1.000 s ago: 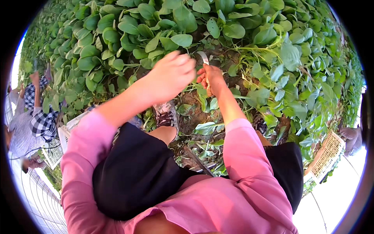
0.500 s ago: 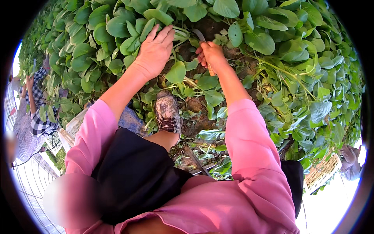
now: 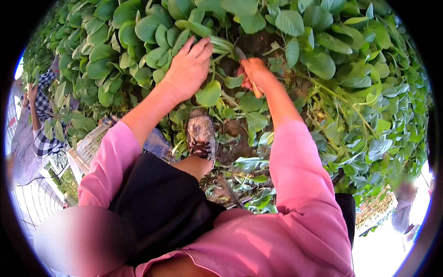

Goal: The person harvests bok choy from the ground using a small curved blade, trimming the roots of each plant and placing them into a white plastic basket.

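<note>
My left hand (image 3: 188,69) is closed around a leafy green plant (image 3: 222,45), its fingers laid over the pale stalks and leaves. The plant leans left, and its stalks run out to the right of my fingers. My right hand (image 3: 255,76) grips a knife (image 3: 239,53) by its light wooden handle, which pokes out below the fist. The dark, narrow blade points up and left, against or very near the stalk base. Where the blade meets the stalks is too small to make out.
Dense leafy greens (image 3: 323,60) grow on both sides. Bare soil and cut leaves lie around my shoe (image 3: 200,134). Pale slatted crates (image 3: 87,147) stand at the left and the lower right (image 3: 376,212). A person in checked sleeves (image 3: 44,138) works at far left.
The knife blade has come to the base of the stalks, and more of the pale stalks shows. My left hand keeps hold of the plant. The whole view has shifted slightly.
</note>
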`<state>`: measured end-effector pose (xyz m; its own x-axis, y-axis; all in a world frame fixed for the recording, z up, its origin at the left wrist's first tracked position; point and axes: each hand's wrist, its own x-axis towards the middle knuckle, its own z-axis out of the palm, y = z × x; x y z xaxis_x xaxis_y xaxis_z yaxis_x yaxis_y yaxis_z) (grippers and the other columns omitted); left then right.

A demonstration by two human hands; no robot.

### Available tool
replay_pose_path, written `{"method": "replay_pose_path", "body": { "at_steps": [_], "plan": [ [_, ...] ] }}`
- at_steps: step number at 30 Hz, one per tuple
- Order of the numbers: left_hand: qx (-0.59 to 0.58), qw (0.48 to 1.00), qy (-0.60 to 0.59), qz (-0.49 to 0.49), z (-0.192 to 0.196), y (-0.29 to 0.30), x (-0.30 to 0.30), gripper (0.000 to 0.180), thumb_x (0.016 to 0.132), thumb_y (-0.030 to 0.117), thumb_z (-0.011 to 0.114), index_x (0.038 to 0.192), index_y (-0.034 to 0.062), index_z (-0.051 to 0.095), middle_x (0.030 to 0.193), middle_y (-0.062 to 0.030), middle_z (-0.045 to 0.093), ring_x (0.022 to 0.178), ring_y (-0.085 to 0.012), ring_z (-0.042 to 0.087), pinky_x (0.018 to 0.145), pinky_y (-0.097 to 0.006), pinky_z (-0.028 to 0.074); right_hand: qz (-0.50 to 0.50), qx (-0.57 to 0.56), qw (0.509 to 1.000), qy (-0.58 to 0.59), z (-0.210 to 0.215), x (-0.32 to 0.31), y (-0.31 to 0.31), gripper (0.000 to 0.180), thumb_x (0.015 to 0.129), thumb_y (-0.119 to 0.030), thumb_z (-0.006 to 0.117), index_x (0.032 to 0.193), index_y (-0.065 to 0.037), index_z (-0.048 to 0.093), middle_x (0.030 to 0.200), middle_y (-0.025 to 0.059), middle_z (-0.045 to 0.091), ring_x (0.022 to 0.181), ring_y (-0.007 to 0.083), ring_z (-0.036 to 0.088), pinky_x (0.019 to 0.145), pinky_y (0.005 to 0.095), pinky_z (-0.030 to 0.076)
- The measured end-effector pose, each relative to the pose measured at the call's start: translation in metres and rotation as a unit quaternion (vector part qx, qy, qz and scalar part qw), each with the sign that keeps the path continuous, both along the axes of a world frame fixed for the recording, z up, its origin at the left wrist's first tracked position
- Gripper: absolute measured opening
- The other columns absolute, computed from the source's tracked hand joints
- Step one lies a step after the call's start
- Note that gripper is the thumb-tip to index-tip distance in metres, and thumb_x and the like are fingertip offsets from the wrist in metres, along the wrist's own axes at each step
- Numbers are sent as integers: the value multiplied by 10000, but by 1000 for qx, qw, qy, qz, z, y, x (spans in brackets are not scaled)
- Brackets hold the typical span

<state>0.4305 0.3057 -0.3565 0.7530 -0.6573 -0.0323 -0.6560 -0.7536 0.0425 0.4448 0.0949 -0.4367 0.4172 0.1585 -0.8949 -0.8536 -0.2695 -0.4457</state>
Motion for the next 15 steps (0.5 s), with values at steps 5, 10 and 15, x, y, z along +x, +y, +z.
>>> {"method": "replay_pose_path", "body": {
  "at_steps": [5,10,15],
  "plan": [
    [17,999,36,34,9,1,2,420,756,196,676,1093,-45,609,1307,-107,493,1327,-256,364,1146,-457,250,-2,83,997,7,7,-26,-18,385,968,-358,483,843,2,539,549,117,545,358,159,473,332,294,345],
    [10,999,40,16,7,6,-9,393,772,228,672,1060,-36,627,1299,-112,500,1329,-260,359,1144,-470,241,-49,96,991,-74,1,-18,-16,366,986,-339,470,854,-4,534,600,128,590,359,145,454,346,281,351],
    [-22,1000,-9,5,19,-1,-33,313,786,266,652,966,10,674,1286,-111,513,1331,-266,363,1149,-499,215,-186,136,970,-82,0,-13,-13,338,940,-359,577,922,-23,548,633,95,606,402,137,477,387,286,389]
  ]
}}
